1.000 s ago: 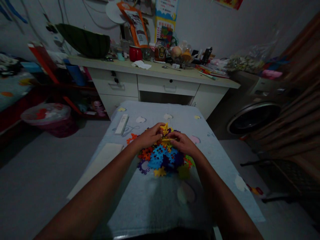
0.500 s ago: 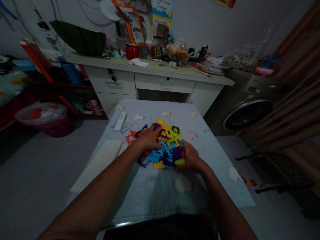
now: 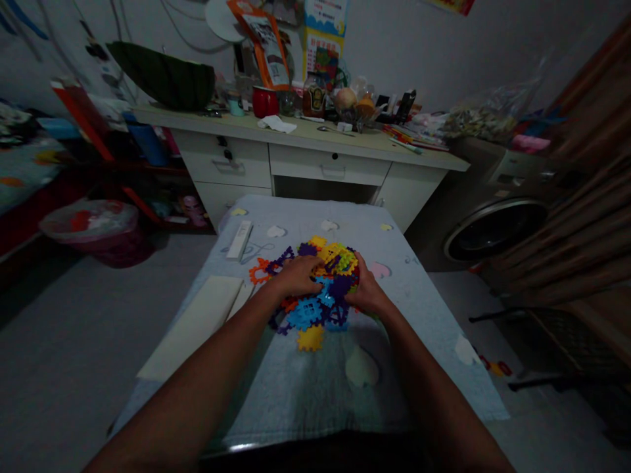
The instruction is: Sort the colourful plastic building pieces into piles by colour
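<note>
A heap of flat plastic interlocking tiles (image 3: 320, 299) in blue, purple, yellow, orange and green lies on a small table covered with a light blue cloth (image 3: 305, 387). My left hand (image 3: 297, 274) rests on the heap's left side, fingers curled over the tiles. At the heap's right side my right hand (image 3: 365, 292) has its fingers closed around a cluster of purple and green tiles. A single yellow tile (image 3: 310, 338) lies at the near edge of the heap, and an orange one (image 3: 257, 270) sits at the left.
A white remote (image 3: 240, 240) and a flat white board (image 3: 200, 322) lie on the table's left. Beyond stands a cluttered desk with drawers (image 3: 300, 154). A washing machine (image 3: 497, 217) is at the right, a lined bin (image 3: 93, 230) at the left.
My right hand has moved from the heap's near right corner up to its right side. The yellow tile now lies loose at the near edge. My left hand stays on the left side.
</note>
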`<state>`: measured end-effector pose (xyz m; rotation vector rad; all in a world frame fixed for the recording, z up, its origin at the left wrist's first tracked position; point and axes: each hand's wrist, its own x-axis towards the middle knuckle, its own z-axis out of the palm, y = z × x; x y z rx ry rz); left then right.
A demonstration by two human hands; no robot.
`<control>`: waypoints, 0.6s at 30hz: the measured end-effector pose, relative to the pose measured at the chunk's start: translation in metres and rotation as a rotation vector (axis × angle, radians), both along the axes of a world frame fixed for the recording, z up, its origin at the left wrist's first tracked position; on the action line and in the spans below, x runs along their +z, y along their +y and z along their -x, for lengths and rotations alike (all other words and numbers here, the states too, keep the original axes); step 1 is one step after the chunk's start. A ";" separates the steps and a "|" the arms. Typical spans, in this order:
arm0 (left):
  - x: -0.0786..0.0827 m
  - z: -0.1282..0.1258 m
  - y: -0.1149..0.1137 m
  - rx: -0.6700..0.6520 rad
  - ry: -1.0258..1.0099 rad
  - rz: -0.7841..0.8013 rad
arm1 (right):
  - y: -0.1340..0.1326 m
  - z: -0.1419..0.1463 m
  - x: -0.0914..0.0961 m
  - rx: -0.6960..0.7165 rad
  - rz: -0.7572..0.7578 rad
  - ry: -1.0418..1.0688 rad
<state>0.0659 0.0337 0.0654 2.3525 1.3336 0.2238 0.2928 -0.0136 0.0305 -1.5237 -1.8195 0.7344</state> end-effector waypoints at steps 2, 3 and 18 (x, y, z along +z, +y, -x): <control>-0.001 0.000 -0.004 -0.001 -0.024 -0.003 | 0.008 -0.001 0.002 -0.004 0.020 0.094; -0.002 0.000 -0.006 0.001 -0.034 -0.007 | 0.012 -0.001 0.004 -0.015 0.040 0.131; -0.005 -0.005 -0.050 -0.165 -0.034 -0.210 | 0.086 0.032 0.040 0.045 -0.023 0.121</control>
